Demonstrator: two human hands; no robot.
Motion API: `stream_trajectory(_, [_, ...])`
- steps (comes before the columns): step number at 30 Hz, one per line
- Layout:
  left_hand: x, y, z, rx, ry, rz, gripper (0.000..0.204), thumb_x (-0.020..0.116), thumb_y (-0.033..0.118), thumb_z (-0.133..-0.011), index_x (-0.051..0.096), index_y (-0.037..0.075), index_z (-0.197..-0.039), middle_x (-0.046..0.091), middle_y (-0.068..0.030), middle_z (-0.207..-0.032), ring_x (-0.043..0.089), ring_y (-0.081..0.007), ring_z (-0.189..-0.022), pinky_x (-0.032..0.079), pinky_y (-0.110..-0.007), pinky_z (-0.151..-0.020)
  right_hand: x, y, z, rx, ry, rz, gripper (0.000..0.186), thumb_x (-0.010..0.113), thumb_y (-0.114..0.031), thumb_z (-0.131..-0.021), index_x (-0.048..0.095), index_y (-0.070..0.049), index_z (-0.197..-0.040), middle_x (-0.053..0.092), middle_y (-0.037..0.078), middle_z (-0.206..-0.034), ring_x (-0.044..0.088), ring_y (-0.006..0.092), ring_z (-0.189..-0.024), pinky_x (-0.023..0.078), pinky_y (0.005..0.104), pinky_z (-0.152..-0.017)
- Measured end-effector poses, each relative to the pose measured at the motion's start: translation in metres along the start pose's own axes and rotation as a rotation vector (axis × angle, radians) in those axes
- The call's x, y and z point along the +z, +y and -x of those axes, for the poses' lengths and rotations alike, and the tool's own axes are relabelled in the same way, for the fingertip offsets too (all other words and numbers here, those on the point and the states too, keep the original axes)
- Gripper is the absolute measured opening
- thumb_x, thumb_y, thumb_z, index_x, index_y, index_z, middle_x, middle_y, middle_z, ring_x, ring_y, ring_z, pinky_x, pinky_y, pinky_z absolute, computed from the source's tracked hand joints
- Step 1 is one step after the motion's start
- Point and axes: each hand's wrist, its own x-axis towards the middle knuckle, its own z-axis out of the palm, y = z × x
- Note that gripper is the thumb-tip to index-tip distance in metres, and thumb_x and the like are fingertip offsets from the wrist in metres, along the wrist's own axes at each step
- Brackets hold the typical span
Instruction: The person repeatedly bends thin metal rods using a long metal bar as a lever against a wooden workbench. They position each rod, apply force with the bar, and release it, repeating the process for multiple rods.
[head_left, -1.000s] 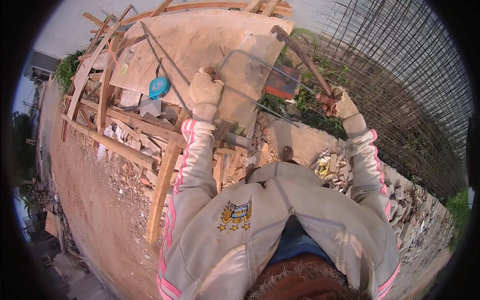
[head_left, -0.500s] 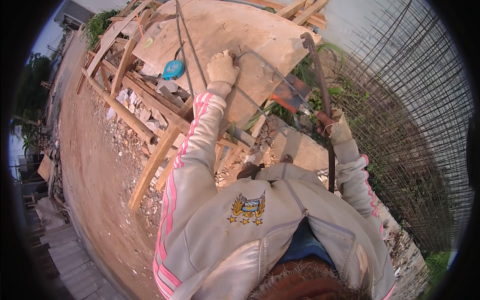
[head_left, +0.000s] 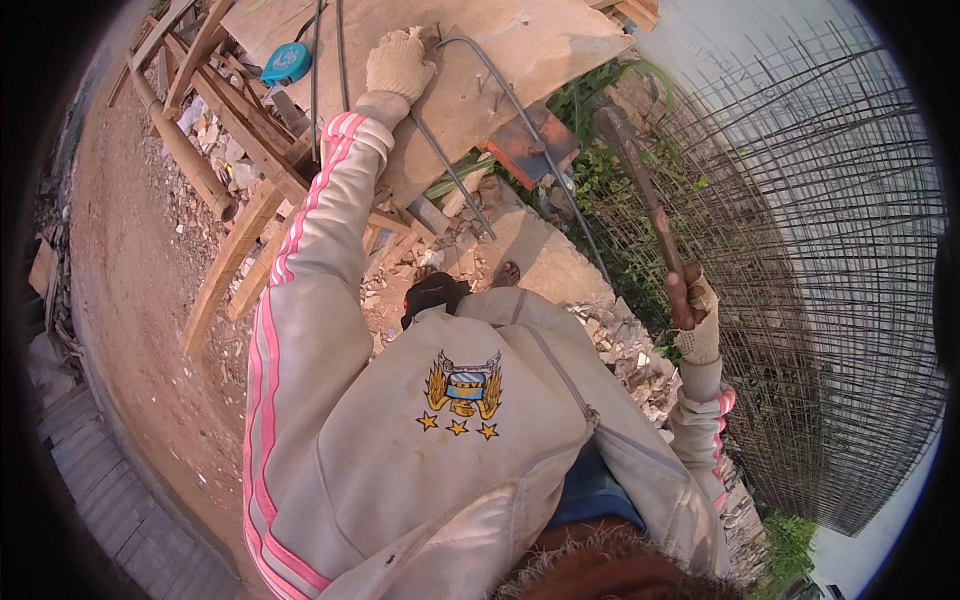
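My left hand [head_left: 398, 68] in a cream knit glove is closed on a bent grey steel rod [head_left: 510, 100] over a worn board [head_left: 520, 50]; its fingertips are mostly hidden. The rod's two legs extend toward me past the board's edge. My right hand [head_left: 692, 305], gloved with bare fingers showing, grips a long rusty steel bar tool [head_left: 642, 180] at the right, apart from the bent rod. A teal tape measure [head_left: 286, 64] and two straight rods [head_left: 341, 55] lie left of my left hand. An orange-red panel [head_left: 520, 145] is below the board's edge.
Rough timber [head_left: 240, 235] and a bamboo pole [head_left: 190, 160] stand left over rubble [head_left: 630, 360]. A dirt path [head_left: 160, 330] runs along the left. Wire mesh sheets [head_left: 820, 250] lean against a pale wall at right, with weeds [head_left: 620, 240] at their foot.
The view has shifted, putting the board higher in frame. My right hand has moved back toward my right side with the bar, away from the bent rod. My left hand stays on the rod.
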Motion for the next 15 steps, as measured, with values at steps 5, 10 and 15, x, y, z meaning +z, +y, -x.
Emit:
stream_trajectory(5, [0.006, -0.005, -0.002, -0.045, -0.039, 0.062, 0.050, 0.065, 0.022, -0.078, 0.058, 0.006, -0.125, 0.064, -0.0182, -0.113, 0.061, -0.0343, -0.111, 0.053, -0.044, -0.090, -0.029, 0.006, -0.010, -0.041, -0.189, 0.200, 0.036, 0.062, -0.032, -0.099, 0.061, -0.002, -0.080, 0.044, -0.002, -0.061, 0.039, 0.0095, -0.061, 0.034, 0.0303, -0.055])
stream_trajectory(10, [0.001, -0.004, 0.001, -0.058, -0.038, 0.067, 0.050, 0.065, 0.022, -0.079, 0.058, 0.005, -0.125, 0.064, -0.0187, -0.113, 0.061, -0.0347, -0.111, 0.053, -0.044, -0.090, -0.046, 0.008, -0.062, -0.027, -0.330, 0.146, 0.035, 0.064, -0.030, -0.099, 0.061, -0.001, -0.078, 0.046, 0.002, -0.061, 0.042, 0.0104, -0.060, 0.034, 0.0316, -0.053])
stream_trajectory(15, [-0.007, -0.001, 0.003, -0.077, -0.044, 0.069, 0.050, 0.065, 0.023, -0.079, 0.057, 0.005, -0.125, 0.064, -0.0192, -0.113, 0.061, -0.0351, -0.111, 0.052, -0.045, -0.090, -0.052, 0.001, -0.108, -0.302, -0.423, 0.377, 0.035, 0.067, -0.026, -0.097, 0.060, 0.000, -0.074, 0.048, 0.003, -0.060, 0.044, 0.0120, -0.056, 0.034, 0.0328, -0.051])
